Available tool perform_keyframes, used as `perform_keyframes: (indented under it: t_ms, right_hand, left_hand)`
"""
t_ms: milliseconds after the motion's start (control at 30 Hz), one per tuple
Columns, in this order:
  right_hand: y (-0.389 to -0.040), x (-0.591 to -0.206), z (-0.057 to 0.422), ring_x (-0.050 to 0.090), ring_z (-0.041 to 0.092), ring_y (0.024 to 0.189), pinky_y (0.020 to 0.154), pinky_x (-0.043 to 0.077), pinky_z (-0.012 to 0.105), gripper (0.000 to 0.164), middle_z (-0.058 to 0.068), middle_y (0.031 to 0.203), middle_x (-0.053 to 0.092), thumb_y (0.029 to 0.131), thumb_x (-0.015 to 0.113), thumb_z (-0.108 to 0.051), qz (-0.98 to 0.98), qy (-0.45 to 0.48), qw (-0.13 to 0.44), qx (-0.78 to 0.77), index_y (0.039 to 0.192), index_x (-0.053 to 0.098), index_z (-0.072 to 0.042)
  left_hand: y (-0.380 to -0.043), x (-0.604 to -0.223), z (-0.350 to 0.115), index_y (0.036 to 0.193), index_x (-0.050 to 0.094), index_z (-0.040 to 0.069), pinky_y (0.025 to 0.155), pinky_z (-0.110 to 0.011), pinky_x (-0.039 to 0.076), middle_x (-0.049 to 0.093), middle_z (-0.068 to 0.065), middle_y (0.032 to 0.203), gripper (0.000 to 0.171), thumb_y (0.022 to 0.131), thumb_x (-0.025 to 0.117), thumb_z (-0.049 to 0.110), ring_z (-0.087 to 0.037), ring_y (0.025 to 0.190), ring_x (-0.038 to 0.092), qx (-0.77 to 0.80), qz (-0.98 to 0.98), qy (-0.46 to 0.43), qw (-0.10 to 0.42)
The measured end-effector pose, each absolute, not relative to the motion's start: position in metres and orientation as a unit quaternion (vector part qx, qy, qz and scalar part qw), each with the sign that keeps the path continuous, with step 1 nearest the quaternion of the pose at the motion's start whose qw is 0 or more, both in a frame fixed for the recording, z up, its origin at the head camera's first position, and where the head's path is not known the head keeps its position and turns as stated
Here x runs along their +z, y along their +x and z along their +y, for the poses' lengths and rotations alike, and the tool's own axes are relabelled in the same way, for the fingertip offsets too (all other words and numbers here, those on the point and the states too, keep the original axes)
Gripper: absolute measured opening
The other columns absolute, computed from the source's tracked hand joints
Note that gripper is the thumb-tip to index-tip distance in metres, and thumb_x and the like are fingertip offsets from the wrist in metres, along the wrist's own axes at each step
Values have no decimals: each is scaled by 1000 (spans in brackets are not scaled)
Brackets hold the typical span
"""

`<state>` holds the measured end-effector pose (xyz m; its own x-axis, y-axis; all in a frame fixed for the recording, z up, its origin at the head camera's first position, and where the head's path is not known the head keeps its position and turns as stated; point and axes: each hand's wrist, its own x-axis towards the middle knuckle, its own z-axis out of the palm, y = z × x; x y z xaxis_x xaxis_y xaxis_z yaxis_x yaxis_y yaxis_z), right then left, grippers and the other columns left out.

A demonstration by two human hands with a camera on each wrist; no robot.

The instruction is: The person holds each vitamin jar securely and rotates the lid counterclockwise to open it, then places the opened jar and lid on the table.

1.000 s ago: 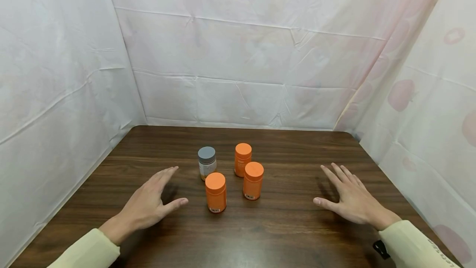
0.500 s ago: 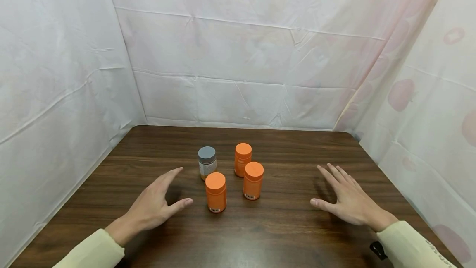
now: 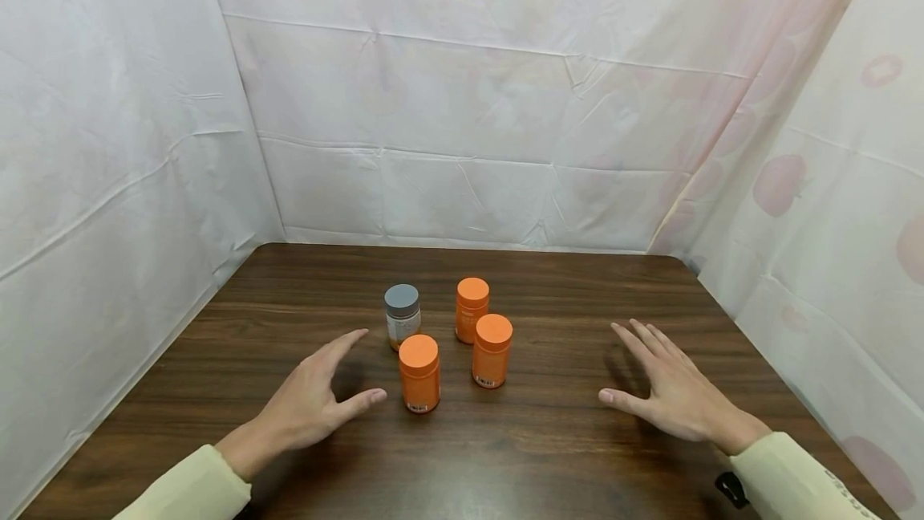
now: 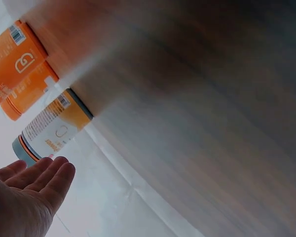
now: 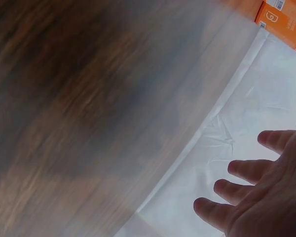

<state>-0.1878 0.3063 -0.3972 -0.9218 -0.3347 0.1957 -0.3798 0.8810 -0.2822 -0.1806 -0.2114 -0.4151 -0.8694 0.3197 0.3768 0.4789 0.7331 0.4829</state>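
Note:
Three orange bottles with orange lids and one white bottle with a grey lid stand upright in a cluster on the dark wood table. The front orange bottle [image 3: 419, 375] is closest to my left hand [image 3: 306, 400], whose thumb points at it across a small gap. Behind it is the grey-lidded bottle [image 3: 402, 316], its printed label [image 4: 49, 126] facing the left wrist view. Another orange bottle [image 3: 492, 353] stands to the right, and the rear orange bottle [image 3: 472, 310] is partly covered by it. My right hand [image 3: 674, 392] is spread well to the right, holding nothing.
The table [image 3: 563, 456] has rounded far corners. A white sheet [image 3: 462, 103] hangs behind it, with more sheeting along the left and right sides. A small black object [image 3: 732, 489] shows beside the right sleeve.
My left hand has drifted right, closer to the front orange bottle. My right hand has shifted slightly left. The bottles have stayed in place.

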Motion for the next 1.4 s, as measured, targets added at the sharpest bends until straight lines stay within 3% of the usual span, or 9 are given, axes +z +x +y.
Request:
perform_keyframes:
  t_ms: [900, 1400]
  right_hand:
    - [-179, -399, 292, 27, 48, 147, 99, 33, 76, 95, 17, 165, 26, 89, 72, -60, -959, 202, 81, 181, 163, 25, -27]
    - [-175, -403, 287, 27, 42, 148, 102, 34, 72, 94, 13, 165, 27, 88, 74, -58, -954, 203, 84, 202, 163, 26, -29]
  left_hand:
    - [-179, -413, -188, 144, 53, 11, 97, -50, 51, 63, -4, 136, 79, 83, 83, 52, -29, 124, 61, -373, -888, -232, 135]
    - [-181, -412, -175, 144, 51, 1, 97, -48, 52, 62, -10, 138, 86, 82, 85, 48, -32, 124, 60, -414, -870, -240, 117]
